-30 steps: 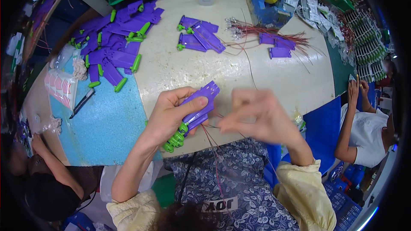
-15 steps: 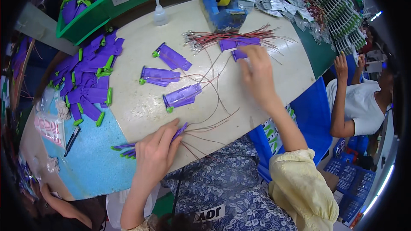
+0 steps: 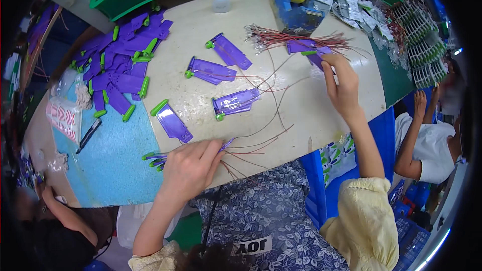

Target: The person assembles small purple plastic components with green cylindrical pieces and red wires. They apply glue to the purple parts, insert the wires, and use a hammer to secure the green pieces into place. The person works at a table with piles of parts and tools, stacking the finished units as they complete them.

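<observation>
Pale worktop (image 3: 321, 115), loose wires (image 3: 253, 152)
Left hand (image 3: 193, 163), fingers gripping purple pieces (image 3: 227, 144); right hand (image 3: 342, 83), fingers pinching another piece (image 3: 315, 60); pulling may cause tangle.

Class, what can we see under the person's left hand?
Green ends show left of the left hand, a purple tip and thin wires right of it. Whatever lies between is covered.

On table (image 3: 251, 10): heap of flat parts (image 3: 118, 60) at left; loose flat parts (image 3: 231, 52) mid-table; wire bundle (image 3: 281, 38) to their right, before tape dispenser (image 3: 301, 17); squeeze bottle (image 3: 221, 4) left of dispenser.
</observation>
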Demonstrator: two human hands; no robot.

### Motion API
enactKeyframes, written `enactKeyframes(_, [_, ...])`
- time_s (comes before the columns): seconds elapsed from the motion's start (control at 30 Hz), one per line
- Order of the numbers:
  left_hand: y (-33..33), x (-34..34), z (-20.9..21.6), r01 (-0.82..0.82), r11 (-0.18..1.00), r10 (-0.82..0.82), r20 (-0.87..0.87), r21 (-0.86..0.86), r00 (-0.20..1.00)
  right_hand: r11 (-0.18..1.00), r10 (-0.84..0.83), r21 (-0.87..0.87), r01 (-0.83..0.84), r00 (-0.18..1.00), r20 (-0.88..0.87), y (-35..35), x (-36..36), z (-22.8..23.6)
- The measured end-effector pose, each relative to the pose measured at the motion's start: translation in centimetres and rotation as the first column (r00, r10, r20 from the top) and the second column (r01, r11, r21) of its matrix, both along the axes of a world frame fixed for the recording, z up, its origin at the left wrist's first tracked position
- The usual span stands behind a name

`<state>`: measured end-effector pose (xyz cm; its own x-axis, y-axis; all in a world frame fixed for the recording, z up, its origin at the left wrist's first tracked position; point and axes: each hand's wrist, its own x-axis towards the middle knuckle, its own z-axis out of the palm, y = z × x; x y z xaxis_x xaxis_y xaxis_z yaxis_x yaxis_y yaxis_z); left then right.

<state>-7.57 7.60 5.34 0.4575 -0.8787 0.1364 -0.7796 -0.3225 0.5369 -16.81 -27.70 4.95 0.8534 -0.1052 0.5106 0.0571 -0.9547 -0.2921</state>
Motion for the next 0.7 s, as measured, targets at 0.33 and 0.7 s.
enactKeyframes(0.33, [-1.3,0.3,-0.1,-0.057,0.996,0.053,0.072,0.066,0.996,0.859,0.350,0.437,-0.268,0.930,-0.117,11.3,5.7,-2.5])
enactKeyframes(0.7, [0.1,1.1,1.0,-0.265,0.957,0.281,-0.148,0.117,0.948,0.746,0.339,0.663,-0.063,0.893,-0.296,13.8,4.7,-0.6])
